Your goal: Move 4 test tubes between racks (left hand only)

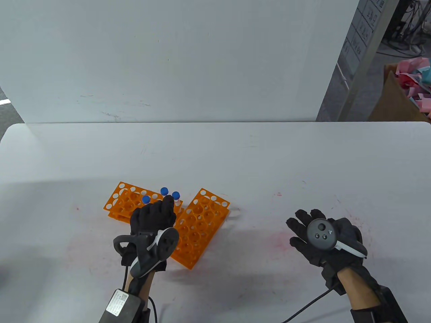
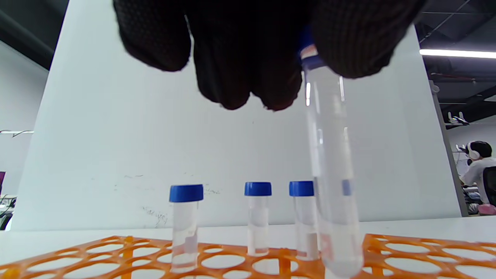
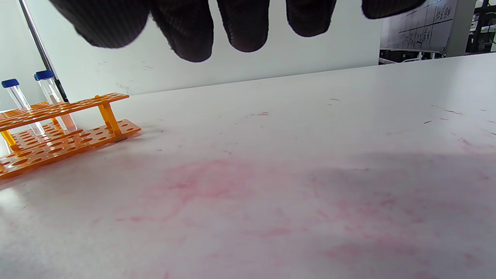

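Test tube in hand: a clear plastic test tube with a blue screw cap, pinched at the cap by the left hand; the left wrist view shows it hanging upright, its rounded bottom at the level of the top plate of the orange rack, with a little clear liquid in the bottom.
Left hand fingers: black gloved fingers closed together around the blue cap, with only the cap's lower rim showing.
Standing tubes: three more clear blue-capped tubes upright in the holes of the left orange plastic rack; in the table view their blue caps sit just beyond the left fingertips.
Right rack: a second orange perforated rack, lying at an angle, its near corner beside the left hand's tracker; its holes show no tubes in the table view.
Right hand: right hand well apart from both racks, palm down above the white table, its fingers spread and holding nothing.
Table surface: faint pink stains near the right hand.
Writing: a white label on the box at the left forearm, and sheets on the far wall, are too small to read.
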